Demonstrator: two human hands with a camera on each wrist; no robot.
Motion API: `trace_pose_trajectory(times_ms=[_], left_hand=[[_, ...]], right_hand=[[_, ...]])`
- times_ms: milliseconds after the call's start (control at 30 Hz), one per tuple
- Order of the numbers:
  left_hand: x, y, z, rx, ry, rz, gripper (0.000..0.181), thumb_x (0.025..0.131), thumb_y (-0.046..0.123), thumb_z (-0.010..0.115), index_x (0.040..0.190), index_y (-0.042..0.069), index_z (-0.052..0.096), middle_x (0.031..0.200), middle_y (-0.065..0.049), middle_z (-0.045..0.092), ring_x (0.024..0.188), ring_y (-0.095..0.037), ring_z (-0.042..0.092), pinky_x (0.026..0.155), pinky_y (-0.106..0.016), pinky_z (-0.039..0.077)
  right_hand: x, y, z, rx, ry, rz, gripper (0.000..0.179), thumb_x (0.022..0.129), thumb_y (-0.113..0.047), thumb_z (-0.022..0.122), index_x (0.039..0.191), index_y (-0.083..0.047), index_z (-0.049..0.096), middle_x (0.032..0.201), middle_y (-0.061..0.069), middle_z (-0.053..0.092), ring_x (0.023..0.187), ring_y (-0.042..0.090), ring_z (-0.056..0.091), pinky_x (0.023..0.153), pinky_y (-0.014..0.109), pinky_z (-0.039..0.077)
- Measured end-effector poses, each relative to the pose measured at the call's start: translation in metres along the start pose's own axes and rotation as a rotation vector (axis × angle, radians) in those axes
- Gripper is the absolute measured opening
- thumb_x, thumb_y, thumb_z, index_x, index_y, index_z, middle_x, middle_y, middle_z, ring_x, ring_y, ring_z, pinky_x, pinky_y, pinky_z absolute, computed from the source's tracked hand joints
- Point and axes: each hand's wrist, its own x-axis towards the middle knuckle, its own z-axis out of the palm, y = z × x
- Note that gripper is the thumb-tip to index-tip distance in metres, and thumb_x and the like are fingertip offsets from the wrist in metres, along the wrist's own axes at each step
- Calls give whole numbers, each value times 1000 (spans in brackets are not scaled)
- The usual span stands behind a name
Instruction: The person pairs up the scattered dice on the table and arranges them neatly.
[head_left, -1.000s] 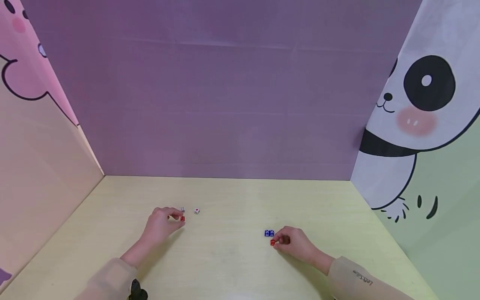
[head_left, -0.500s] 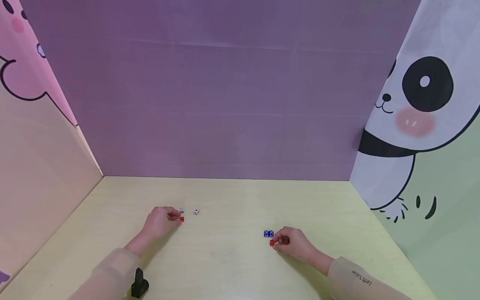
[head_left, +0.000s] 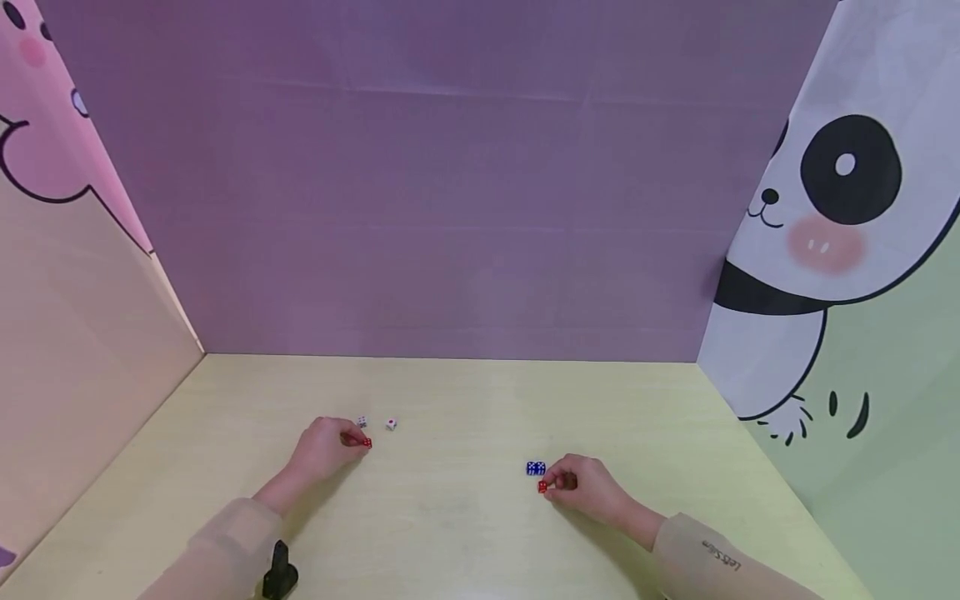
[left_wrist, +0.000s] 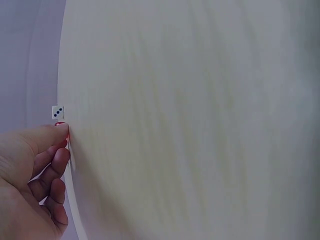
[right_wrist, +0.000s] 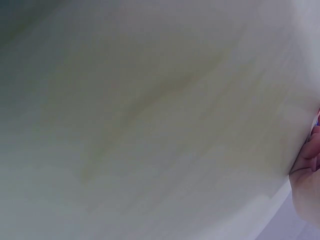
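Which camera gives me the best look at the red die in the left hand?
The head view: the red die shows at the tip of the left hand, small but partly exposed. The left wrist view gives only a little red, with the hand hiding the rest. The right wrist view does not show that die.

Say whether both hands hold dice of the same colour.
Yes, the left hand pinches a red die and the right hand pinches another red die.

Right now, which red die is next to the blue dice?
The red die in the right hand; the other red die is in the left hand, near white dice.
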Motion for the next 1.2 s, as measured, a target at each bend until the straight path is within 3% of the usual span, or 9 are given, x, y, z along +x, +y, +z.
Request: trace_pose_trajectory(times_ms=[600,1200], left_hand=[[-18,32,20,-8,-17,-48,8,73,4,76,77,7,71,69,3,63,66,-10,53,65,-27,44],[-27,61,37,-16,-9,-18,11,69,3,78,72,10,70,65,6,60,63,-8,51,62,-25,42]], right_hand=[[-2,5,4,14,-10,-4,9,78,-9,75,85,-10,68,77,-4,53,68,6,44,57,18,38],[0,4,2,28,2,-11,9,79,-10,75,85,-10,68,77,-3,54,68,4,44,57,18,38]])
